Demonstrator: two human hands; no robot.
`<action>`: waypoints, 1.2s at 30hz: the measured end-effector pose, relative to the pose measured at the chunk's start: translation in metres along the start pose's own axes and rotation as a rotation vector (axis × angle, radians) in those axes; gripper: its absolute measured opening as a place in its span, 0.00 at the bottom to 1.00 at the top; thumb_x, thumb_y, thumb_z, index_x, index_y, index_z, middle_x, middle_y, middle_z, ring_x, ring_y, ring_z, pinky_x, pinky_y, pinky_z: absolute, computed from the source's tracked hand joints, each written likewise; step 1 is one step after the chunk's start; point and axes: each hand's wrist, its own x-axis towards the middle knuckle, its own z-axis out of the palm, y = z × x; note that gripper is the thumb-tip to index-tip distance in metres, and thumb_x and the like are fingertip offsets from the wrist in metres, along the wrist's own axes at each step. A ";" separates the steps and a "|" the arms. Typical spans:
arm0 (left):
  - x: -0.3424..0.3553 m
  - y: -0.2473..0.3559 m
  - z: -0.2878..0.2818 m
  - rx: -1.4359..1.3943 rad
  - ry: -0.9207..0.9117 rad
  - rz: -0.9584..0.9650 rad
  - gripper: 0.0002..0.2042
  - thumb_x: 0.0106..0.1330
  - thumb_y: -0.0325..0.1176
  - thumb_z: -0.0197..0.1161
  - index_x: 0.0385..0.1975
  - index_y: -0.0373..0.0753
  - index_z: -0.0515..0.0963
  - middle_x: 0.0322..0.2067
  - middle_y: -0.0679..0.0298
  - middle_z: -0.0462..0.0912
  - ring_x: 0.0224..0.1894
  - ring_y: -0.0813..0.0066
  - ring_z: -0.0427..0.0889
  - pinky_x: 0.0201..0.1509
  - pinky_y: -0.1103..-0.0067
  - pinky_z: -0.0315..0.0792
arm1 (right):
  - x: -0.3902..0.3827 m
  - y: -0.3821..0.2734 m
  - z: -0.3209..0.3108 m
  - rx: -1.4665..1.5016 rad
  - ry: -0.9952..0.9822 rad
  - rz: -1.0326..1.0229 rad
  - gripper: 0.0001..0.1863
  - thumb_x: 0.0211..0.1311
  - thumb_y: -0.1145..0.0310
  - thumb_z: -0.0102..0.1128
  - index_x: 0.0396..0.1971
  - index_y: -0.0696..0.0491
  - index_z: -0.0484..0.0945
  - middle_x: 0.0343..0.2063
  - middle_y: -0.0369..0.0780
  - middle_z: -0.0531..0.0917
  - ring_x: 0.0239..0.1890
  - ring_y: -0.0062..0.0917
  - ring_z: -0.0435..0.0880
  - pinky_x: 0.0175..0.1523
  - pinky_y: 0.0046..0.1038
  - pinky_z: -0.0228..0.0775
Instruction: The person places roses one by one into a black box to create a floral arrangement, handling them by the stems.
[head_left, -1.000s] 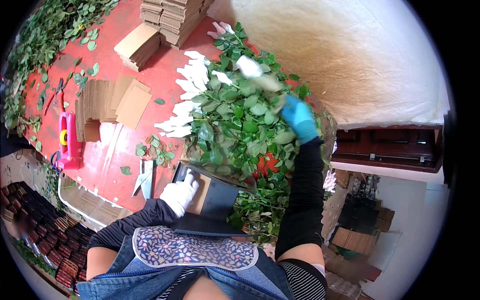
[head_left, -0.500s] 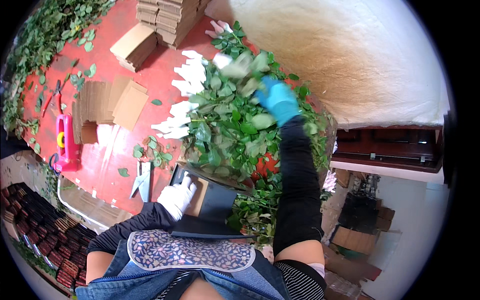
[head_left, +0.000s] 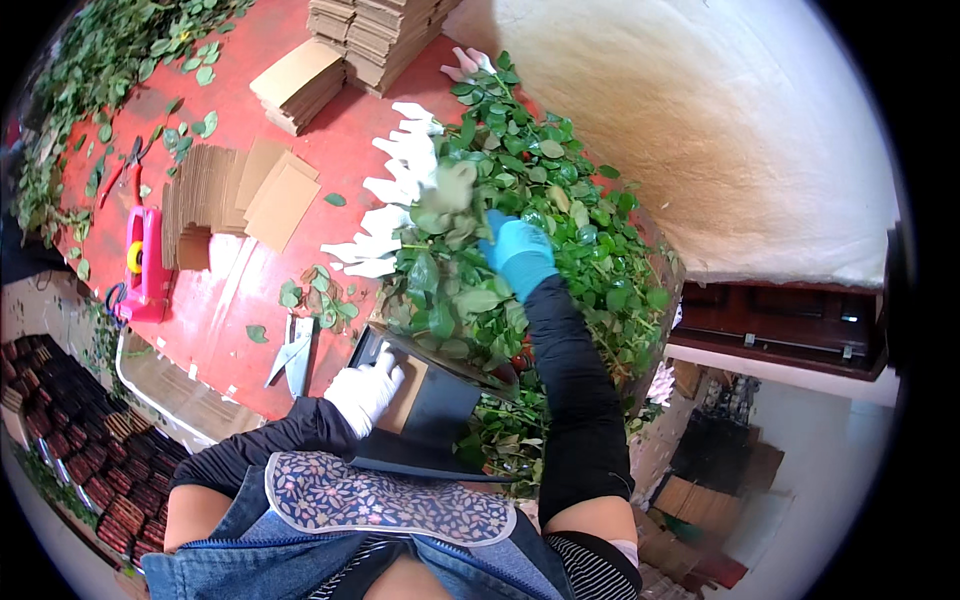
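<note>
Leafy rose (head_left: 447,208) left of blue-gloved fingers (head_left: 496,224)

Beyond the dark grey, angular tray (head_left: 452,405), blurred green leaves (head_left: 447,205) obscure what the blue-gloved right hand (head_left: 517,252) grips. On the tray, the white-gloved left hand (head_left: 366,394) hides part of a flat brown cardboard piece (head_left: 407,402). Far past the tray, the upper edge crops a tall brown cardboard stack (head_left: 378,40).
</note>
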 end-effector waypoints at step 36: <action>-0.003 -0.006 0.007 -0.080 0.148 0.072 0.24 0.50 0.31 0.70 0.48 0.39 0.70 0.47 0.51 0.71 0.34 0.57 0.83 0.31 0.65 0.78 | -0.028 0.031 -0.092 0.549 0.247 0.045 0.25 0.49 0.71 0.66 0.50 0.59 0.74 0.39 0.51 0.82 0.38 0.43 0.83 0.43 0.41 0.74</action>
